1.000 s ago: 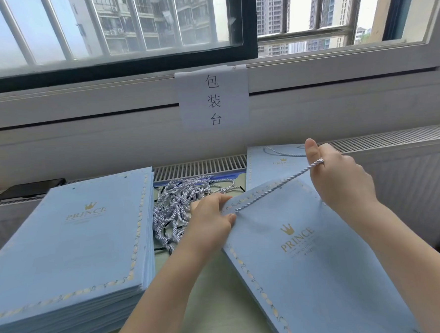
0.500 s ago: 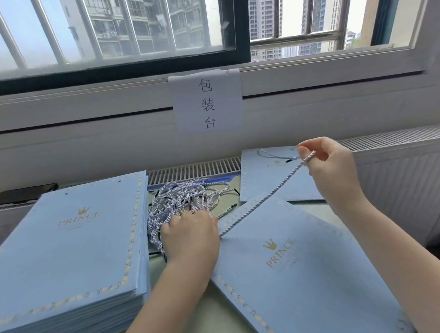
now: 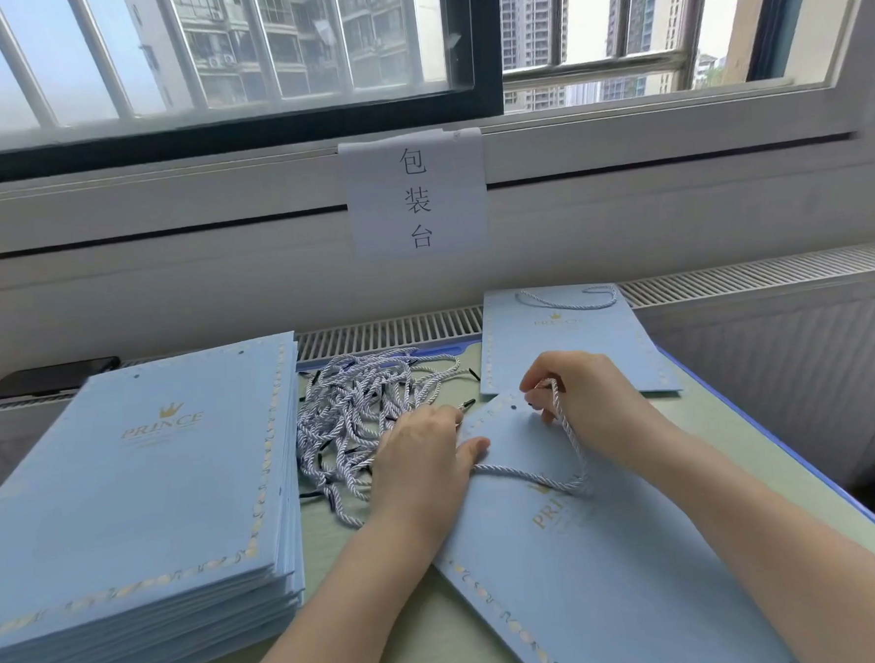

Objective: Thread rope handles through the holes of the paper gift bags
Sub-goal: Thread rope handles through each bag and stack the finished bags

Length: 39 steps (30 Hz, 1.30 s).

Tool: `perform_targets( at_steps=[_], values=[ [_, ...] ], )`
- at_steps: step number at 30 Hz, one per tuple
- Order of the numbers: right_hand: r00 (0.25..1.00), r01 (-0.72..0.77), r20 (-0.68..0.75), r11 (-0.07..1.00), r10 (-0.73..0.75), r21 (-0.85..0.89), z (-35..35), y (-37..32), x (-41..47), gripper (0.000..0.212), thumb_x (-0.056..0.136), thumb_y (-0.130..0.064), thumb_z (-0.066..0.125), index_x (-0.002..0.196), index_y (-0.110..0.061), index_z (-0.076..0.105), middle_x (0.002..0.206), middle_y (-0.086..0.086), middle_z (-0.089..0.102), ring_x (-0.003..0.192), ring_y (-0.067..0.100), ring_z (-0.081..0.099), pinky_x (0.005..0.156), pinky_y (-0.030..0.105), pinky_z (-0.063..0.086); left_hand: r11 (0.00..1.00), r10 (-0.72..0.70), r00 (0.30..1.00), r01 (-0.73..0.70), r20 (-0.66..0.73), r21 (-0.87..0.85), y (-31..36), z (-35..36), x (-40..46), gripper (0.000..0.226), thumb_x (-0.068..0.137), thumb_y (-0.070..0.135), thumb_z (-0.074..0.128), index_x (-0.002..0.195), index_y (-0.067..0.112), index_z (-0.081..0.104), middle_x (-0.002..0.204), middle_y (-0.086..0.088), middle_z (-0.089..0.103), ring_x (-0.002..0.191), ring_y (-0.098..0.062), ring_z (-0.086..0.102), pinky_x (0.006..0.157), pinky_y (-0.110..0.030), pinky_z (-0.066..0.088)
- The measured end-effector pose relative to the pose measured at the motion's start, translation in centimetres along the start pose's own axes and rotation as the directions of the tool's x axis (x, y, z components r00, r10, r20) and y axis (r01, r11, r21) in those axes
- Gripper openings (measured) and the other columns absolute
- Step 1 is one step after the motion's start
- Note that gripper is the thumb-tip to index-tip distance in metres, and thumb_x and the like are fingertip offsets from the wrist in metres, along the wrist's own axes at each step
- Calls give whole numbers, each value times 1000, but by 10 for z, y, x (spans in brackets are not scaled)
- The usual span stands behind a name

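Now the gift bag (image 3: 592, 552) lies flat at lower right of the frame, its rope handle (image 3: 536, 476) looping across the top panel. The right hand (image 3: 583, 404) pinches the rope's free end just beside the hole (image 3: 514, 407); the left hand (image 3: 423, 460) presses the bag's corner with thumb spread. I'd keep that press firm so the paper cannot slide, aim the stiff tip straight into the hole, and leave the loop slack. Spare ropes (image 3: 359, 418) lie tangled mid-desk; unthreaded bags (image 3: 128, 493) sit stacked at left.
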State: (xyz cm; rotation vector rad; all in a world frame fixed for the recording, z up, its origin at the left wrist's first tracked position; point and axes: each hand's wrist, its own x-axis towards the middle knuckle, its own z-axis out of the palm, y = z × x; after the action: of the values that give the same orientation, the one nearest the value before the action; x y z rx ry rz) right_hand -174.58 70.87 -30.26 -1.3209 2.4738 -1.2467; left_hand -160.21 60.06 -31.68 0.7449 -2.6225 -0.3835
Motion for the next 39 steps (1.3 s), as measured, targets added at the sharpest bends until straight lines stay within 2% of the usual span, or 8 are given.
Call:
perform_targets(
  at_steps=[3, 7, 10, 12, 18, 22, 29, 39],
  values=[
    [999, 40, -16, 995, -41, -91, 6, 1, -1, 12, 87, -9, 63, 80, -18, 58, 68, -5, 62, 62, 7, 56, 65, 28, 46, 999, -26, 999, 25, 19, 22, 1, -3, 0, 48, 87, 52, 55, 121, 18, 55, 116, 0, 57, 109, -19, 50, 94, -32, 36],
    [995, 98, -8, 993, -99, -64, 3, -3, -1, 18, 87, -6, 61, 81, -21, 53, 69, -5, 66, 59, 6, 62, 63, 25, 49, 982, -83, 996, 75, 38, 175, 4, -14, -3, 56, 86, 68, 35, 107, 21, 56, 108, -1, 63, 101, -24, 58, 80, -34, 38],
    [984, 163, 89, 978, -152, -129, 7, -8, -3, 29, 88, 5, 47, 89, -22, 55, 76, -8, 67, 71, 8, 64, 71, 27, 50, 966, -132, 989, 113, 67, 232, 3, -21, -3, 57, 90, 67, 26, 100, 21, 57, 105, -2, 64, 101, -26, 59, 72, -33, 37],
    [973, 194, 164, 958, -162, -210, 9, -11, -7, 30, 89, 2, 41, 98, -20, 58, 81, -11, 64, 79, 14, 60, 76, 29, 50, 964, -152, 984, 127, 89, 234, 2, -21, -3, 51, 91, 65, 33, 99, 21, 59, 108, -1, 64, 104, -25, 58, 74, -32, 38],
    [970, 233, 160, 900, -185, -369, 12, -16, -11, 16, 95, -19, 49, 102, -25, 62, 98, -5, 64, 94, 19, 56, 78, 35, 47, 987, -154, 982, 157, 107, -24, 0, -9, 1, 39, 90, 48, 55, 115, 19, 60, 114, -1, 62, 108, -22, 55, 86, -33, 44],
    [960, 273, 163, 889, -228, -368, 14, -14, -11, 14, 96, -20, 50, 103, -21, 62, 104, -3, 62, 97, 19, 56, 79, 35, 46, 973, -161, 984, 171, 75, -155, 1, -3, 2, 30, 88, 43, 58, 104, 17, 59, 104, -2, 64, 99, -23, 57, 82, -34, 44],
    [912, 409, 108, 860, -395, -305, 16, -17, -8, 6, 88, -4, 55, 89, -8, 60, 83, 3, 61, 76, 24, 54, 65, 35, 45, 879, -209, 972, 236, 109, -415, 2, -10, 4, 18, 83, 24, 65, 75, 22, 49, 76, 7, 56, 80, -19, 57, 77, -36, 47],
    [824, 544, 77, 746, -561, -384, 20, -21, -8, 19, 77, 3, 65, 78, -13, 55, 72, -2, 54, 66, 14, 39, 55, 24, 34, 688, -236, 953, 301, 189, -660, 3, -25, 5, 18, 84, 2, 62, 71, 15, 65, 70, -4, 65, 64, -13, 56, 62, -21, 44]
  ],
)
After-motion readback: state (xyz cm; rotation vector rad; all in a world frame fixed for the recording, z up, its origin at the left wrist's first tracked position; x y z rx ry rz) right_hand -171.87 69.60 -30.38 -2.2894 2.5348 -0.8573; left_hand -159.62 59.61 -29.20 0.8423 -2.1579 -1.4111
